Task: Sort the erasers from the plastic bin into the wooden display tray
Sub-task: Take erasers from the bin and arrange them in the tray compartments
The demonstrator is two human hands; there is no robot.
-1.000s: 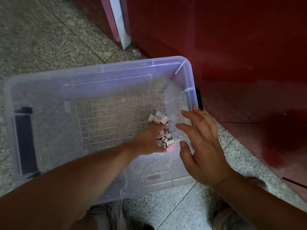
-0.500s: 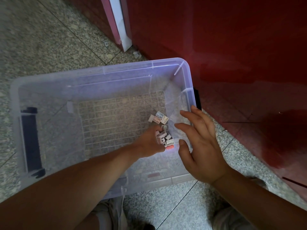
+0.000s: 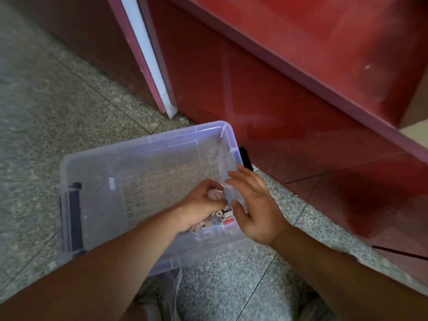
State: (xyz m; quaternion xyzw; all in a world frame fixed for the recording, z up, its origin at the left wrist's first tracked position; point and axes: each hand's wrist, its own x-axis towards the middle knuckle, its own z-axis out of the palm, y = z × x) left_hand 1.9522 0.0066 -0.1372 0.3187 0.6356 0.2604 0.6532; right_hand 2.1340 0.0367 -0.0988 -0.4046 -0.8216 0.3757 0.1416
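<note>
A clear plastic bin (image 3: 143,149) with black handles sits on the speckled floor. Several small erasers (image 3: 220,220) lie in a pile at its near right corner. My left hand (image 3: 201,200) is inside the bin, fingers curled round a pinkish eraser (image 3: 215,195) above the pile. My right hand (image 3: 252,202) is over the bin's right wall with fingers straight and spread, beside the pile, holding nothing. The wooden display tray is not in view.
A dark red cabinet (image 3: 289,77) rises right behind and to the right of the bin. A white and pink upright strip (image 3: 148,56) stands at the back. Grey speckled floor (image 3: 46,112) spreads to the left. My shoe (image 3: 162,295) is below the bin.
The view has tilted up, so the bin sits lower in the frame. My left hand has lifted from the pile with an eraser in its fingers. My right hand stays by the right wall.
</note>
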